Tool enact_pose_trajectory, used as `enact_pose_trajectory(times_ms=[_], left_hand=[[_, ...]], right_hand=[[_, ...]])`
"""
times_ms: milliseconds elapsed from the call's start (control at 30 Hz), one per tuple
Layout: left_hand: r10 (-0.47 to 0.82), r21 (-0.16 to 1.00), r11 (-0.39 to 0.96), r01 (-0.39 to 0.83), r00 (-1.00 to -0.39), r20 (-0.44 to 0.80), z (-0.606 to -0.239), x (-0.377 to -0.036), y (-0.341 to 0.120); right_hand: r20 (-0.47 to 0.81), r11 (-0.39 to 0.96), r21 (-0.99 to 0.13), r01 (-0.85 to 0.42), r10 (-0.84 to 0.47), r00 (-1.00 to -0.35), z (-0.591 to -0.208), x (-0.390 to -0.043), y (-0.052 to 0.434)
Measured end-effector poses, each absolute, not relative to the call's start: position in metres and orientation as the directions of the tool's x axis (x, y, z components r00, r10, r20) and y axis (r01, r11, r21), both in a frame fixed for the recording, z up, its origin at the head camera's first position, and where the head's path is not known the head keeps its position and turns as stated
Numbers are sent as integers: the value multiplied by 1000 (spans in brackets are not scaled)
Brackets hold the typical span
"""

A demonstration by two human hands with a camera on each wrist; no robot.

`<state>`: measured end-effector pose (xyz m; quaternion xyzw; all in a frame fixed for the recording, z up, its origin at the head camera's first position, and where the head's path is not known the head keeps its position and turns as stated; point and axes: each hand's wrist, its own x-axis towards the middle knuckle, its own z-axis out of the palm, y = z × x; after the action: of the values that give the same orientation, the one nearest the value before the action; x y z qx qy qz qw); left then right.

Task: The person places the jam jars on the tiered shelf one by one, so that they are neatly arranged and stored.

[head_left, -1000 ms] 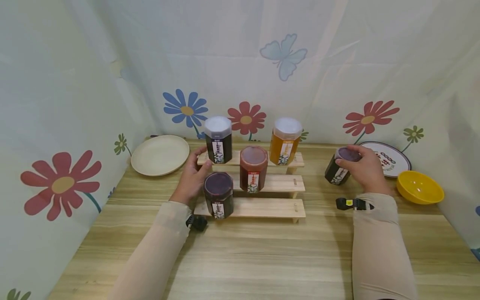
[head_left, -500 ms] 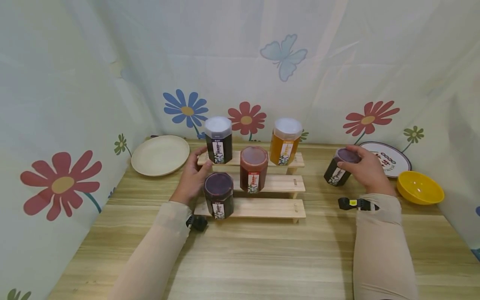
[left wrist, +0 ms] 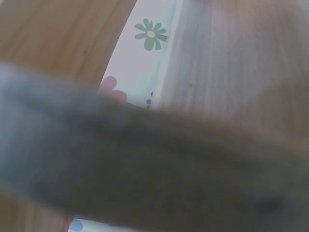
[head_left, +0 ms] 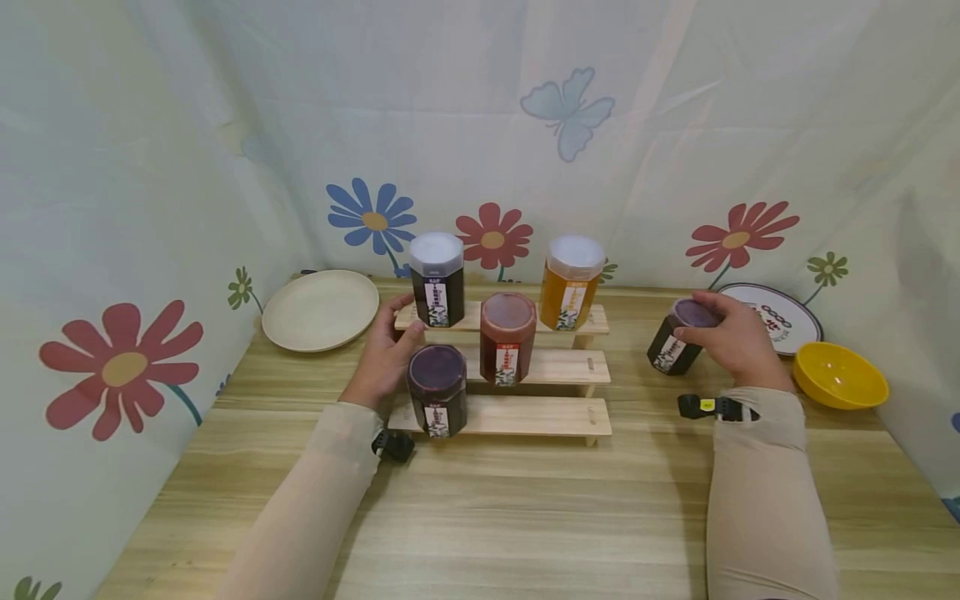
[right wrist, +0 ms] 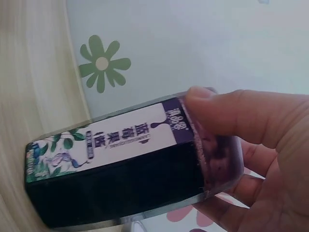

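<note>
My right hand (head_left: 738, 337) grips a dark jam jar (right wrist: 116, 159) by its purplish lid (right wrist: 219, 154), thumb on one side and fingers on the other. The jar has a white label and stands slightly tilted, its base right at the tabletop, right of a three-step wooden rack (head_left: 547, 414). At the rack's left end, my left hand (head_left: 382, 358) holds the top step between thumb and fingers, some fingertips hidden behind it. A white-lidded dark jar (head_left: 437, 283) and an amber jar (head_left: 570, 287) stand on the top step, a red jar (head_left: 507, 342) on the middle, a purple-lidded jar (head_left: 437, 396) on the bottom.
A cream plate (head_left: 318, 312) lies at the back left of the wooden table (head_left: 510, 517). Behind and right of my right hand are a patterned white plate (head_left: 795, 321) and a yellow bowl (head_left: 840, 375). Flowered curtain (head_left: 637, 167) encloses the back and sides.
My right hand has moved slightly right and toward me, and its jar has come a little lower in view. The left hand and the jars on the rack stay put.
</note>
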<state>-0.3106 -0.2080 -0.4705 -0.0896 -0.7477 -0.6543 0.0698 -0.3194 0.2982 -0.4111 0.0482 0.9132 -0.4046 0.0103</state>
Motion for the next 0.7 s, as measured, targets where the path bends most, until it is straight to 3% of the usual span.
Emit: enact_pose_trajectory(times_ms=[367,700], left_hand=[[48,966,128,225,-974,220,-472,-312,-209],[48,969,126,214,-977,209,-470,-310,-208]], right_hand=[[-35,734,-678,34,14,-999,-378,-301,282],[-5,781,-607,-146,-188,-982,-343,-269,269]])
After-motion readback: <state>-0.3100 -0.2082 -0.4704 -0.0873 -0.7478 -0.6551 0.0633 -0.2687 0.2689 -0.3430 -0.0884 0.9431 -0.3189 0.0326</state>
